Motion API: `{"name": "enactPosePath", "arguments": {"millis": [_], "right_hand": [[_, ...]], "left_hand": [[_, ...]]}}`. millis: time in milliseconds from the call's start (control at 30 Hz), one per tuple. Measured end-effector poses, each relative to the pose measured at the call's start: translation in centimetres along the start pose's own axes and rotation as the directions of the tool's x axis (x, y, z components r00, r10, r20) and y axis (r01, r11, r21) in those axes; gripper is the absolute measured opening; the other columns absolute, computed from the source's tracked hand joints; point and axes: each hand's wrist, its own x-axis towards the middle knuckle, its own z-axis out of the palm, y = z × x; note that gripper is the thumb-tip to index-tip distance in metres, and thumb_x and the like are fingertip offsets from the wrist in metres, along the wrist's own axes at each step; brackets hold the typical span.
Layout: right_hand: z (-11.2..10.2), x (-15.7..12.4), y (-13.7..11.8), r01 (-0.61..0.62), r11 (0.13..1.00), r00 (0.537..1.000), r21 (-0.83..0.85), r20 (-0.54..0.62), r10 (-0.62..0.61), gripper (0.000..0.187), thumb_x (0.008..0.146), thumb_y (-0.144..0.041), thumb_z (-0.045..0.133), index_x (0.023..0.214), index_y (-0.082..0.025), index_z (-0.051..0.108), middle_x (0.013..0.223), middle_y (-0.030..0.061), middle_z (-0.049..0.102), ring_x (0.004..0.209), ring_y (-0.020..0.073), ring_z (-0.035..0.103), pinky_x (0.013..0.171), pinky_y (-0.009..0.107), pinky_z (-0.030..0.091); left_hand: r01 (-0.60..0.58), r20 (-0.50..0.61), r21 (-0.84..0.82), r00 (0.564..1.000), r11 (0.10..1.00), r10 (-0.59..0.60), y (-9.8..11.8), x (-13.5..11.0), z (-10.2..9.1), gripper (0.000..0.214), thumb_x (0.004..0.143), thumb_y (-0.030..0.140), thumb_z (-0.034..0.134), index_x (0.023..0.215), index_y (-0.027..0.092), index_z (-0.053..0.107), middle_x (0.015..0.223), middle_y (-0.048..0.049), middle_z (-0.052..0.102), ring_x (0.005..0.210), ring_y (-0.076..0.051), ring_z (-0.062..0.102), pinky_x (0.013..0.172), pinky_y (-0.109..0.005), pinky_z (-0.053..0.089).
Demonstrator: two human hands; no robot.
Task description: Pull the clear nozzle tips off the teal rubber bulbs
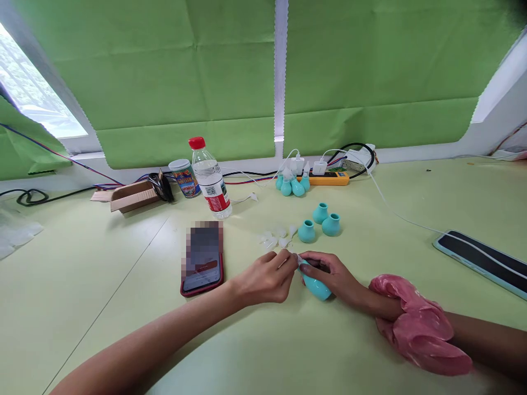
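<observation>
My right hand [331, 277] is wrapped around a teal rubber bulb [316, 286] lying on the pale green table [123, 285]. My left hand [269, 277] pinches a small clear plastic tip [297, 258] at the bulb's mouth. Just beyond my hands lie several loose clear tips [275, 238]. Three empty teal bulbs [319, 222] stand upright to the right of them. Farther back, three teal bulbs with clear tips fitted [292, 184] stand together. A pink scrunchie [415, 323] sits on my right wrist.
A red-cased phone [202, 258] lies left of my hands. A water bottle [211, 178], a can [184, 177] and a cardboard box [134, 196] stand behind it. A yellow power strip with chargers [327, 176] and cables runs along the back. Another phone [483, 259] charges at right.
</observation>
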Motion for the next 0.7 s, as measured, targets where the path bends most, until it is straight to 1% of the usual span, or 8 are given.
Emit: {"name": "enactPosePath", "arguments": {"millis": [100, 233, 300, 367, 433, 500, 600, 700], "right_hand": [[0.1, -0.1, 0.1, 0.014, 0.998, 1.0, -0.059, -0.02, -0.015, 0.033, 0.077, -0.043, 0.049, 0.091, -0.014, 0.058, 0.075, 0.0029, 0.055, 0.069, 0.0141, 0.05, 0.062, 0.025, 0.043], [0.0, -0.5, 0.0, 0.052, 0.979, 0.997, -0.198, -0.052, -0.064, 0.031, 0.079, -0.04, 0.046, 0.093, -0.015, 0.058, 0.075, 0.0028, 0.056, 0.076, 0.0167, 0.052, 0.067, 0.026, 0.044], [0.0, -0.6, -0.1, 0.073, 0.962, 0.995, -0.264, -0.052, -0.09, 0.029, 0.079, -0.037, 0.046, 0.094, -0.016, 0.058, 0.072, 0.0018, 0.057, 0.075, 0.0166, 0.053, 0.066, 0.026, 0.043], [0.1, -0.7, -0.2, 0.093, 0.944, 0.992, -0.317, -0.055, -0.116, 0.027, 0.078, -0.035, 0.046, 0.092, -0.016, 0.06, 0.068, 0.0008, 0.057, 0.071, 0.016, 0.053, 0.064, 0.025, 0.043], [0.1, -0.7, -0.4, 0.111, 0.927, 0.988, -0.358, -0.061, -0.141, 0.024, 0.077, -0.034, 0.047, 0.086, -0.017, 0.06, 0.066, 0.0003, 0.057, 0.068, 0.0153, 0.052, 0.062, 0.025, 0.043], [0.2, -0.7, -0.5, 0.13, 0.912, 0.984, -0.389, -0.062, -0.167, 0.022, 0.077, -0.034, 0.046, 0.081, -0.017, 0.06, 0.065, 0.0, 0.057, 0.066, 0.0147, 0.051, 0.061, 0.025, 0.043], [0.3, -0.7, -0.7, 0.16, 0.892, 0.977, -0.423, -0.059, -0.203, 0.022, 0.078, -0.033, 0.045, 0.079, -0.017, 0.059, 0.066, 0.0001, 0.057, 0.066, 0.0141, 0.05, 0.06, 0.024, 0.042], [0.3, -0.7, -0.8, 0.173, 0.877, 0.974, -0.448, -0.056, -0.221, 0.022, 0.079, -0.034, 0.045, 0.077, -0.017, 0.058, 0.066, 0.0003, 0.056, 0.066, 0.014, 0.049, 0.061, 0.024, 0.042]], "left_hand": [[0.012, 0.036, -0.04, 0.999, 0.999, -0.01, 0.0, -0.2, 0.1, 0.023, 0.084, 0.005, 0.033, 0.075, 0.01, 0.053, 0.074, -0.0077, 0.054, 0.069, -0.016, 0.05, 0.047, -0.025, 0.04], [0.16, 0.117, -0.174, 0.983, 0.972, -0.141, -0.4, 0.0, 0.0, 0.019, 0.086, 0.01, 0.035, 0.087, 0.012, 0.053, 0.076, -0.0057, 0.054, 0.075, -0.014, 0.05, 0.053, -0.023, 0.044], [0.22, 0.153, -0.238, 0.97, 0.946, -0.187, -0.5, 0.2, -0.1, 0.017, 0.086, 0.011, 0.037, 0.084, 0.014, 0.053, 0.077, -0.0053, 0.055, 0.076, -0.014, 0.049, 0.058, -0.022, 0.045], [0.247, 0.185, -0.247, 0.961, 0.937, -0.205, -0.5, 0.4, -0.4, 0.017, 0.085, 0.011, 0.038, 0.079, 0.013, 0.054, 0.075, -0.0054, 0.055, 0.074, -0.014, 0.049, 0.057, -0.022, 0.045], [0.218, 0.21, -0.184, 0.961, 0.958, -0.179, -0.3, 0.7, -0.9, 0.019, 0.083, 0.007, 0.036, 0.078, 0.011, 0.053, 0.073, -0.0066, 0.053, 0.072, -0.016, 0.048, 0.051, -0.023, 0.043], [0.137, 0.227, -0.075, 0.967, 0.988, -0.117, 0.1, 0.9, -1.3, 0.022, 0.082, 0.003, 0.031, 0.08, 0.009, 0.052, 0.071, -0.008, 0.052, 0.07, -0.018, 0.049, 0.045, -0.024, 0.04], [0.035, 0.203, 0.054, 0.978, 0.998, -0.046, 0.5, 1.2, -1.4, 0.024, 0.083, 0.002, 0.027, 0.079, 0.007, 0.05, 0.067, -0.0074, 0.049, 0.067, -0.018, 0.05, 0.047, -0.025, 0.04], [0.006, 0.172, 0.096, 0.985, 0.995, -0.022, 0.5, 1.1, -1.0, 0.022, 0.083, 0.002, 0.028, 0.078, 0.007, 0.049, 0.067, -0.0066, 0.049, 0.066, -0.017, 0.051, 0.049, -0.026, 0.04]]}}
